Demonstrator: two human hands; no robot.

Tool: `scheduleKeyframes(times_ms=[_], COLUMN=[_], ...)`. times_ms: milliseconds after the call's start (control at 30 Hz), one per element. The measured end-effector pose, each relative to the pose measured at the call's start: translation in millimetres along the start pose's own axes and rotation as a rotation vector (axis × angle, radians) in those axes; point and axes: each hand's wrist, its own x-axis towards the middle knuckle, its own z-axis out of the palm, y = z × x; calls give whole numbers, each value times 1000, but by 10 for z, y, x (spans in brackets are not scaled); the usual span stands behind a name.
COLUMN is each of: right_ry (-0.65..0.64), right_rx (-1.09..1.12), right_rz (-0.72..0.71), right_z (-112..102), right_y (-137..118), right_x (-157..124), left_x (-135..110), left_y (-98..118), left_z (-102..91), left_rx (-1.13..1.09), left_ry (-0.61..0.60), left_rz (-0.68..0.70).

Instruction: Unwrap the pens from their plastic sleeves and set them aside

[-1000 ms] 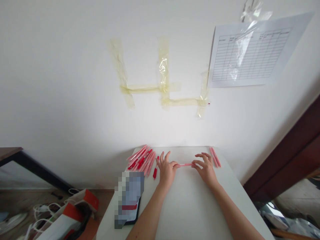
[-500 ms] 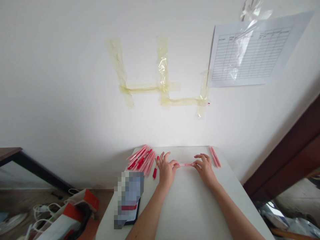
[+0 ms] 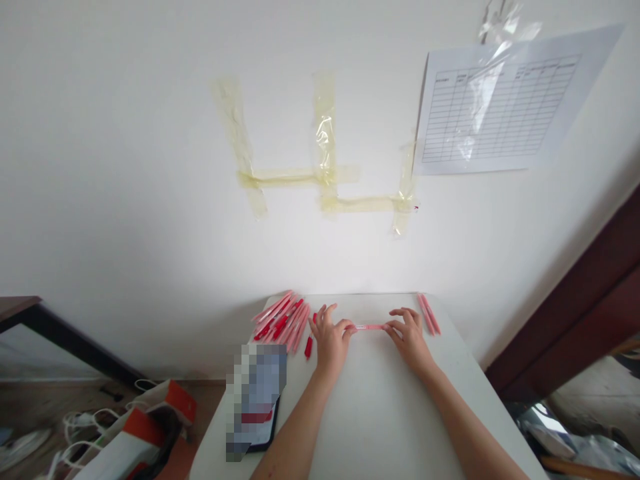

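Observation:
A pink pen (image 3: pixel 370 327) with a pale label is stretched level between my two hands over the white table (image 3: pixel 385 407). My left hand (image 3: pixel 333 340) pinches its left end between thumb and forefinger, the other fingers raised. At the opposite end, the thumb and fingertips of my right hand (image 3: pixel 409 337) grip it the same way. Just left of my left hand lies a red pen (image 3: pixel 309 347), partly hidden by the fingers. Beyond it is a loose pile of pink and red pens (image 3: pixel 281 320). A pair of pink pens (image 3: pixel 429 313) rests right of my right hand.
A phone (image 3: pixel 263 427), partly blurred out, lies at the table's left side. The white wall (image 3: pixel 150 167) rises behind, with yellowed tape (image 3: pixel 325 133) and a printed sheet (image 3: pixel 500 113). Paper bags (image 3: pixel 135 433) stand on the floor at left; dark red furniture (image 3: pixel 575 287) is at right.
Almost nothing differs; both hands keep their pinch on the pink pen. The view has shifted slightly.

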Motion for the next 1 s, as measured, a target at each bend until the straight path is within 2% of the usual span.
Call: scheduleKeyframes(times_ms=[300,533,833,1000], right_ry=[32,-8,32,14], right_rx=[79,94,101,121], right_rz=[-25,35,-26,23], right_z=[26,11,-9,-6], right_y=[52,32,28,27], right_x=[-3,-8,3,-6], left_x=[-1,-1,-3,-2], left_y=[-5,2,-13,-8], left_z=[5,1,11,8], left_rx=[24,28,21,13], left_ry=[14,6,5,6], left_rz=[15,8,7,-2])
